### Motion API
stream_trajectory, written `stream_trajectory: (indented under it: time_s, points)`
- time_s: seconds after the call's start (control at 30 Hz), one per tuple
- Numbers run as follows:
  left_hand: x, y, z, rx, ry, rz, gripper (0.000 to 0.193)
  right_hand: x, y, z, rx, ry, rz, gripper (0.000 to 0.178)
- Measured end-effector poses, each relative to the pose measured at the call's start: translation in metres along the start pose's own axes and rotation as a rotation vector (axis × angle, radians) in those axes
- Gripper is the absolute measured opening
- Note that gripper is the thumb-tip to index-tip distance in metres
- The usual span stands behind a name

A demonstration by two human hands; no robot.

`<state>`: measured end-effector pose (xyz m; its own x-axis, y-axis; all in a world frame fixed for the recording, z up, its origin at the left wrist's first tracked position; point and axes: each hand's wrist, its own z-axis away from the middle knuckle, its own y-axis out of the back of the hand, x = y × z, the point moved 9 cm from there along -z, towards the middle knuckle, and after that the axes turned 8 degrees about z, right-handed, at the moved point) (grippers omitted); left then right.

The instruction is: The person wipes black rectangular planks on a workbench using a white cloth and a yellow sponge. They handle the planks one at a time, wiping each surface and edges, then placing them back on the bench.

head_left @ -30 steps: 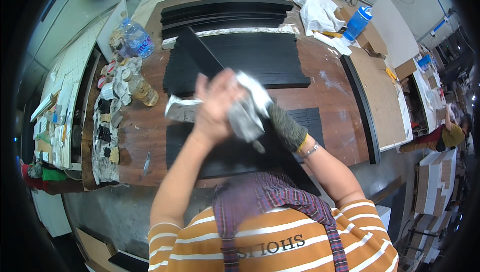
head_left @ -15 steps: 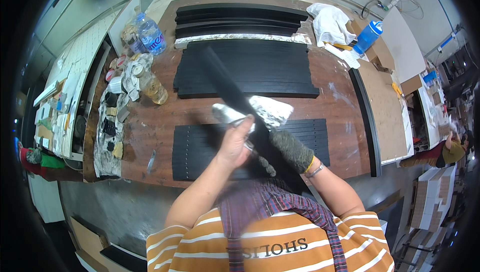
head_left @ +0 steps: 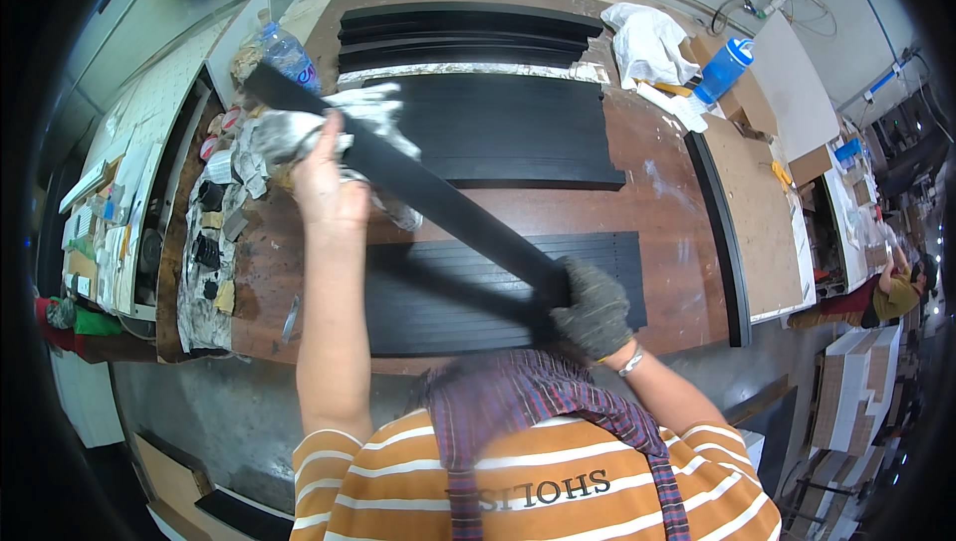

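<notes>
While the gloved right hand (head_left: 595, 307) clamps the long black strip's (head_left: 438, 200) near end and the left hand (head_left: 321, 182) presses a crumpled rag (head_left: 299, 128) at its far-left end, fingers seemingly closed, it could swing into the water bottle (head_left: 287, 53).

a black strip (head_left: 438, 197) is held by a grey, speckled glove (head_left: 596, 307); the crumpled cloth (head_left: 329, 123) at ten o'clock looks silvery white, perhaps foil. brown table (head_left: 667, 212), blue bottle (head_left: 722, 71) at one o'clock, orange-and-white striped shirt (head_left: 418, 481).
</notes>
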<state>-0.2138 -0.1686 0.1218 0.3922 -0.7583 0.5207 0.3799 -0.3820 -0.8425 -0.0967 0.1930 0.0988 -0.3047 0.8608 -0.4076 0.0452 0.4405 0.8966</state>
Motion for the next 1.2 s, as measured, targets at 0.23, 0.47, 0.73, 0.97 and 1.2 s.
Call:
stream_trajectory:
  time_s: [0.23, 0.47, 0.73, 0.97, 1.2]
  points:
    - [0.083, 0.115, -0.016, 0.176, -0.11, -0.083, 0.038, 0.053, 0.011, -0.022, -0.071, 0.189, 0.02, 0.061]
    - [0.172, 0.208, 0.048, 0.469, -0.446, -0.129, 0.041, 0.077, -0.02, -0.06, -0.396, 0.195, 0.095, 0.059]
    - [0.199, 0.279, 0.117, 0.623, -0.437, -0.297, 0.039, 0.13, -0.065, -0.111, -0.65, 0.079, 0.226, 0.049]
    - [0.161, 0.273, 0.124, 0.588, -0.35, -0.303, 0.039, 0.136, -0.067, -0.134, -0.526, 0.001, 0.34, 0.038]
    - [0.133, 0.253, 0.124, 0.565, -0.315, -0.425, 0.033, 0.157, -0.092, -0.134, -0.677, -0.092, 0.163, 0.054]
